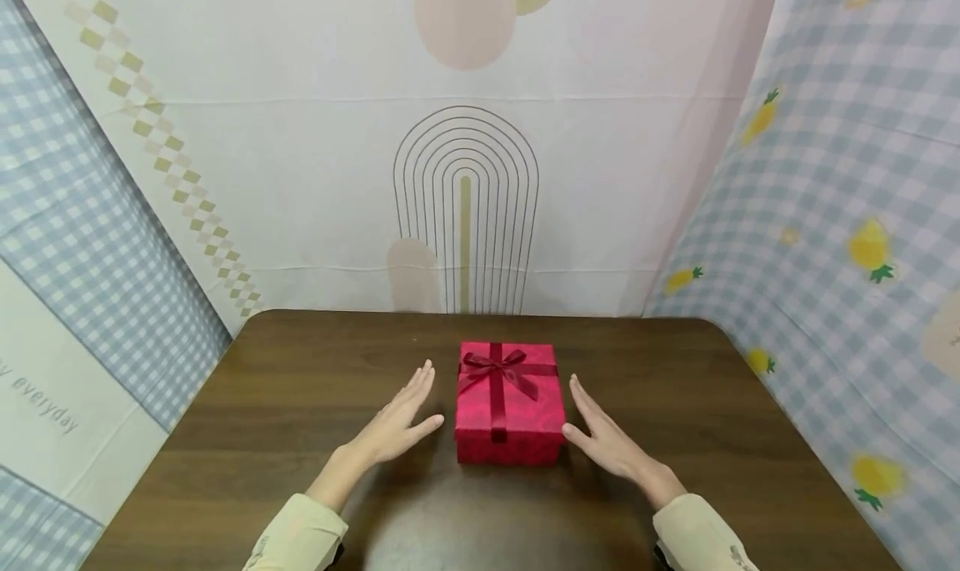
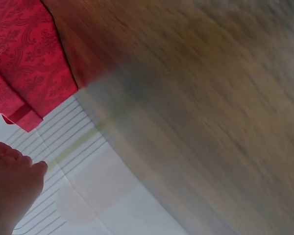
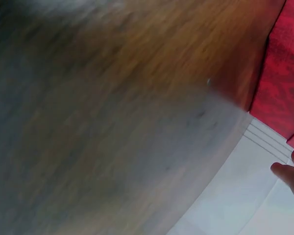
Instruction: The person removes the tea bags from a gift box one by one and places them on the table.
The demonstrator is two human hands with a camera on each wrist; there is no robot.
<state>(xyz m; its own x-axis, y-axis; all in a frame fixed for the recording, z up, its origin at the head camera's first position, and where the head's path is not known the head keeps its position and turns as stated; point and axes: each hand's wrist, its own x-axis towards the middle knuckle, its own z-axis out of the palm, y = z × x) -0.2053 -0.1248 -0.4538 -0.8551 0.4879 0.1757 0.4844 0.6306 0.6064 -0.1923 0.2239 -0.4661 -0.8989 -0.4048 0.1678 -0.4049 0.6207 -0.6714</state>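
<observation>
Left hand: the left hand [image 1: 397, 421] lies flat-fingered just left of the box, fingers straight and together, thumb spread toward the box's near left corner — holding nothing, with a narrow gap to the box wall in the head view.
Right hand: the right hand [image 1: 606, 438] mirrors it just right of the box, fingers straight, thumb tip at or almost at the box's near right corner; whether it touches cannot be told.
Wrist views: both are blurred; the left wrist view shows fingertips [image 2: 19, 161] below a red patterned box wall, the right wrist view a fingertip [image 3: 289, 171] beneath the same red surface.
Sleeves: pale beige cuffs [image 1: 300, 529] cover both forearms at the lower edge.
Box: a square red patterned gift box [image 1: 510, 404] with its lid on, tied with a dark red satin ribbon and bow [image 1: 501, 369] — standing between the two hands, near the middle of the table, slightly toward its far edge.
Table: a dark brown wood-grain table [image 1: 262, 404] with rounded far corners.
Backdrop: a white cloth printed with a line-drawn arch [image 1: 465, 212] hangs behind; blue-checked cloths [image 1: 840, 221] flank both sides, the right one bearing yellow pineapples.
</observation>
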